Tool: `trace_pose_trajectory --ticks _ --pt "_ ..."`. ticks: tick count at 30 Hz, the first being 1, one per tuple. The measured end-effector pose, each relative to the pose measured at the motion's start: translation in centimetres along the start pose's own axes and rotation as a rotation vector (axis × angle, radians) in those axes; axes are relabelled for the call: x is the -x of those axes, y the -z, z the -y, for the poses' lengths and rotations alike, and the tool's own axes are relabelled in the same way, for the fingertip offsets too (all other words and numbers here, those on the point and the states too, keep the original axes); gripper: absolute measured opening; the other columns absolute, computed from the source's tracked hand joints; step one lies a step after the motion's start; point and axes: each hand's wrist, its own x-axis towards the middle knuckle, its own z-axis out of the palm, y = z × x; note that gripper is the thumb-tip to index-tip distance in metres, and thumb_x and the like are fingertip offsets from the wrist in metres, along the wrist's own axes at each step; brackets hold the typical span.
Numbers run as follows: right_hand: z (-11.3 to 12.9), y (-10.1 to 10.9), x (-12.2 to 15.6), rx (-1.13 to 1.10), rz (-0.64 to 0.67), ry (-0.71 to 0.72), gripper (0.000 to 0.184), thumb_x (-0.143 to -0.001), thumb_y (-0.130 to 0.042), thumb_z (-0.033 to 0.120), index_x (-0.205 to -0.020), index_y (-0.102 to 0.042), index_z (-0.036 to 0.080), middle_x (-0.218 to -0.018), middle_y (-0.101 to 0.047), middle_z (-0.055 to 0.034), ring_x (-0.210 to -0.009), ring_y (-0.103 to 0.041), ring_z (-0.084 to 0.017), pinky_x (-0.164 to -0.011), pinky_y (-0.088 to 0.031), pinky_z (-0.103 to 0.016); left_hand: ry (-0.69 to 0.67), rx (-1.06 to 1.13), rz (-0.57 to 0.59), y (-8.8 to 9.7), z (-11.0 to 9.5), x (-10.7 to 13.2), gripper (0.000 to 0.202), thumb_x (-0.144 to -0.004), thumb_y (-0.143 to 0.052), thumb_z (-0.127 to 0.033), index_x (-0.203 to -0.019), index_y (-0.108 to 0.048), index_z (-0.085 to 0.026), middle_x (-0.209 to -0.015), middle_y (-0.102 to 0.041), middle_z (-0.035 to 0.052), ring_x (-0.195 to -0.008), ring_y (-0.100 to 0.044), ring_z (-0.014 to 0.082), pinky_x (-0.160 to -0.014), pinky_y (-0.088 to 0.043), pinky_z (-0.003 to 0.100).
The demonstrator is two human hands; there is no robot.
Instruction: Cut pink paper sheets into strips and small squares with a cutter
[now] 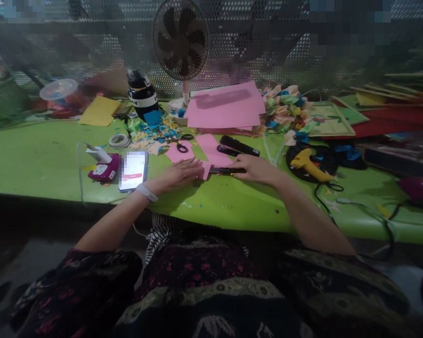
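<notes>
My left hand (183,172) lies flat, fingers stretched out, on a small piece of pink paper (206,171) at the front of the green table. In my right hand (255,168) is a black box cutter (229,170), its blade pointing left and touching or just over the pink piece. Right behind the knife lies a black stapler (239,145). Another strip of pink paper (208,145) sits beyond my fingers. Black-handled scissors (182,147) rest on a further pink scrap (172,152). My left fingers partly cover the small pink piece.
Left of my hands are a lit phone (133,171), a purple tape dispenser (105,170) and a tape roll (119,140). Behind are paper scraps (158,134), a black bottle (143,96), pink sheets (225,105) and a fan (181,40). A yellow glue gun (310,165) lies right.
</notes>
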Motion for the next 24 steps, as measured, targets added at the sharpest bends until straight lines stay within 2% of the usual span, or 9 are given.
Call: trace_pose_trajectory --ticks 5,8,10,15,21,24 --pt "0.5 0.4 0.3 0.018 0.026 0.026 0.037 -0.091 -0.063 0.026 -0.125 -0.079 0.027 -0.108 -0.070 -0.0118 -0.098 -0.064 -0.027 -0.083 -0.050 -0.038 -0.037 -0.211 0.114 -1.4 0.8 0.9 0.063 -0.101 -0.060 -0.050 -0.156 -0.051 -0.023 -0.171 -0.038 0.0120 -0.163 -0.022 0.0282 -0.132 -0.005 0.046" --pt "0.8 0.1 0.6 0.028 0.017 0.078 0.035 -0.093 -0.063 0.026 -0.124 -0.079 0.023 -0.108 -0.071 -0.0135 -0.098 -0.064 -0.028 -0.084 -0.050 -0.038 -0.005 -0.436 0.151 -2.2 0.3 1.6 0.076 -0.105 -0.043 -0.064 -0.167 -0.033 -0.021 -0.175 -0.025 0.0121 -0.164 -0.016 0.0292 -0.133 -0.006 0.047" --pt "1.0 -0.3 0.8 0.017 -0.008 0.122 0.034 -0.095 -0.062 0.026 -0.124 -0.078 0.021 -0.110 -0.071 -0.0142 -0.099 -0.064 -0.028 -0.086 -0.051 -0.039 0.027 -0.540 0.136 -2.8 -0.2 1.9 0.083 -0.104 -0.036 -0.072 -0.169 -0.028 -0.021 -0.176 -0.022 0.0125 -0.164 -0.017 0.0313 -0.132 -0.010 0.049" --pt "1.5 -0.8 1.3 -0.003 -0.048 0.154 0.034 -0.098 -0.060 0.027 -0.127 -0.076 0.023 -0.118 -0.071 -0.0134 -0.104 -0.064 -0.028 -0.091 -0.051 -0.041 0.090 -0.607 0.060 -4.3 -1.3 2.4 0.092 -0.099 -0.031 -0.082 -0.170 -0.024 -0.024 -0.176 -0.020 0.0141 -0.163 -0.017 0.0370 -0.131 -0.017 0.055" --pt "1.6 -0.5 1.8 -0.001 -0.003 0.156 0.036 -0.099 -0.059 0.026 -0.132 -0.074 0.024 -0.116 -0.070 -0.0136 -0.104 -0.063 -0.028 -0.091 -0.051 -0.042 0.087 -0.608 0.058 -4.9 -1.6 2.5 0.090 -0.096 -0.036 -0.083 -0.169 -0.026 -0.031 -0.178 -0.018 0.0112 -0.164 -0.012 0.0391 -0.131 -0.013 0.057" --pt "1.6 -0.7 1.9 -0.015 0.004 0.169 0.038 -0.101 -0.057 0.026 -0.136 -0.072 0.024 -0.117 -0.070 -0.0140 -0.104 -0.063 -0.027 -0.092 -0.051 -0.042 0.077 -0.603 0.048 -5.2 -1.5 2.5 0.093 -0.095 -0.037 -0.084 -0.170 -0.025 -0.030 -0.178 -0.016 0.0122 -0.164 -0.009 0.0391 -0.131 -0.012 0.058"
